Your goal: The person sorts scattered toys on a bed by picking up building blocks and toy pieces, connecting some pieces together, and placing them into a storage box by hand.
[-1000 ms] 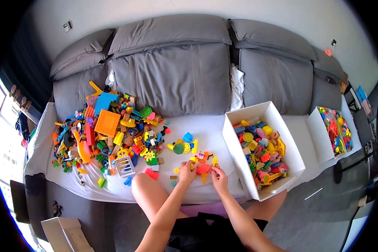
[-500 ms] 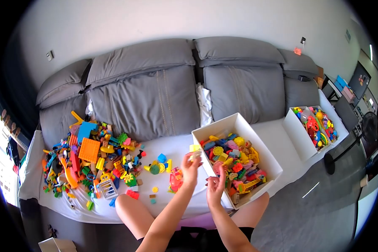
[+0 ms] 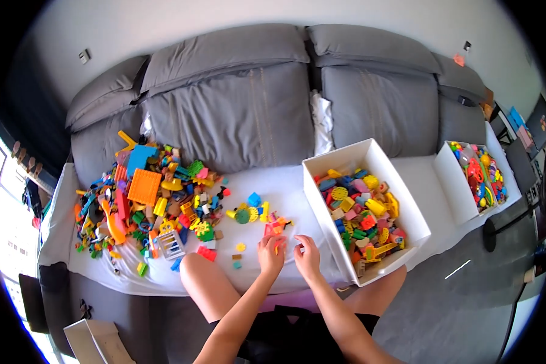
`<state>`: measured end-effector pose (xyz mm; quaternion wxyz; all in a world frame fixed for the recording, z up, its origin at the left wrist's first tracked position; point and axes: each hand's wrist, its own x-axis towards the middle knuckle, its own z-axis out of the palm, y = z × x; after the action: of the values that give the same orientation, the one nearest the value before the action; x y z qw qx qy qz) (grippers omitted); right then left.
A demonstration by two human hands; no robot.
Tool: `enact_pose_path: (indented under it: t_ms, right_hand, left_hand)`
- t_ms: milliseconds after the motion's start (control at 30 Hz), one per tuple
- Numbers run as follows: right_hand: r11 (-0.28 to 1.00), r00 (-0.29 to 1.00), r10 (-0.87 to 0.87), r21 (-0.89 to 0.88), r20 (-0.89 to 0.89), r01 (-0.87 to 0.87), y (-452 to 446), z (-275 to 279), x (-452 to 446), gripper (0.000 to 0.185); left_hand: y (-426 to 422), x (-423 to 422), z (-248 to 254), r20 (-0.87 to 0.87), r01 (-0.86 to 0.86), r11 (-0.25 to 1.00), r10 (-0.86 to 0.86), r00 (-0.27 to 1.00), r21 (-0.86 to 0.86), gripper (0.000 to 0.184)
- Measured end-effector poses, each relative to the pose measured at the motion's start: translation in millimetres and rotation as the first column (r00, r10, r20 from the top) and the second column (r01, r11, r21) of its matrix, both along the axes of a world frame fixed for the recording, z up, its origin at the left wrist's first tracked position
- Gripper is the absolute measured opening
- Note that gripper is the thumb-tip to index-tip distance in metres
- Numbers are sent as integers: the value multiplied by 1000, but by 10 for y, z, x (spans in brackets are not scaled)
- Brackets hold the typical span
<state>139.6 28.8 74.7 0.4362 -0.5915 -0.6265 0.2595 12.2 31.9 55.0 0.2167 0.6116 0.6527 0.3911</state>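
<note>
My left hand (image 3: 271, 256) is over the white sheet, just in front of a pink-and-red toy piece (image 3: 275, 227). Its fingers are closed, with a speck of yellow and red at the tips, too small to name. Close by on the right, my right hand (image 3: 307, 257) has its thumb and forefinger bent and apart, with nothing visible between them. Beyond the hands lie a blue block (image 3: 254, 199), a green round piece (image 3: 242, 216) and a yellow piece (image 3: 264, 212). A small yellow flower-shaped piece (image 3: 241, 247) is to the left.
A white box (image 3: 414, 219) of mixed toys stands right of my hands. On the left spreads a large heap of toy pieces with an orange plate (image 3: 144, 187) on top. Another toy-filled box (image 3: 456, 189) is at the far right. Grey cushions (image 3: 230, 115) line the back.
Both hands have drawn back from the white box towards the sheet and come closer together. The pale piece formerly visible in my left hand no longer shows. The view has tilted down.
</note>
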Motion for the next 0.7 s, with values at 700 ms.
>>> enact_pose_path:
  t_ms: [700]
  right_hand:
    - [970, 987, -103, -231, -124, 72, -13, -822, 43, 18]
  left_hand:
    - [161, -507, -429, -585, 90, 952, -252, 771, -291, 27]
